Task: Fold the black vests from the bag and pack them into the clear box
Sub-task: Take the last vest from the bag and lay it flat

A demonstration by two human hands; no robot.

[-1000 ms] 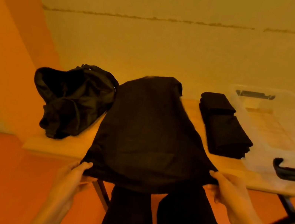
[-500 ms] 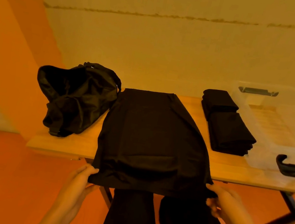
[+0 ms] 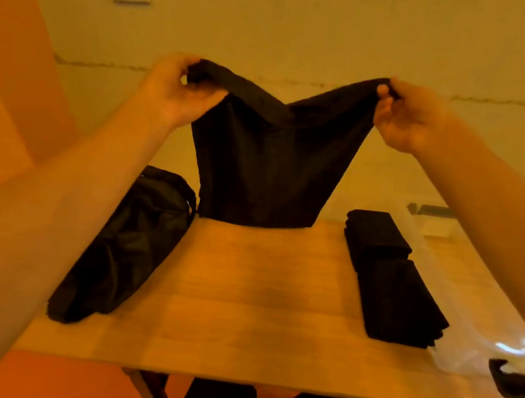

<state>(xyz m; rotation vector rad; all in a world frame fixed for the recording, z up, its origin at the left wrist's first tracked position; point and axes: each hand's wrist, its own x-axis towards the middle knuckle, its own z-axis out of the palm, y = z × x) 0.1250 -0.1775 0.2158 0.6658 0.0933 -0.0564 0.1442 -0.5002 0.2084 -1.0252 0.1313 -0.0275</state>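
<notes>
The left hand [image 3: 175, 87] and the right hand [image 3: 406, 118] are raised well apart. Each pinches one top corner of a black vest [image 3: 270, 165] between thumb and curled fingers. The cloth sags in a shallow V between the grips and hangs down to the far part of the table [image 3: 254, 301]; whether its hem rests on the wood or only brushes it cannot be told.

To the left of the vest, a slumped black bag [image 3: 128, 246] lies along the table's edge. To the right, the folded vests [image 3: 393, 283] lie in two dark bundles end to end, just beside the clear box [image 3: 482, 287], whose black latch [image 3: 522, 383] sits at the near right corner.

The task looks to be midway: some vests are folded but not packed, since no dark cloth shows through the visible part of the box. The held vest is not yet folded, and what remains in the bag is hidden.

The broad bare strip of wood between bag and bundles gives room to lay the vest flat. The near table edge runs close to the person's legs, so a long hem could spill over it.
</notes>
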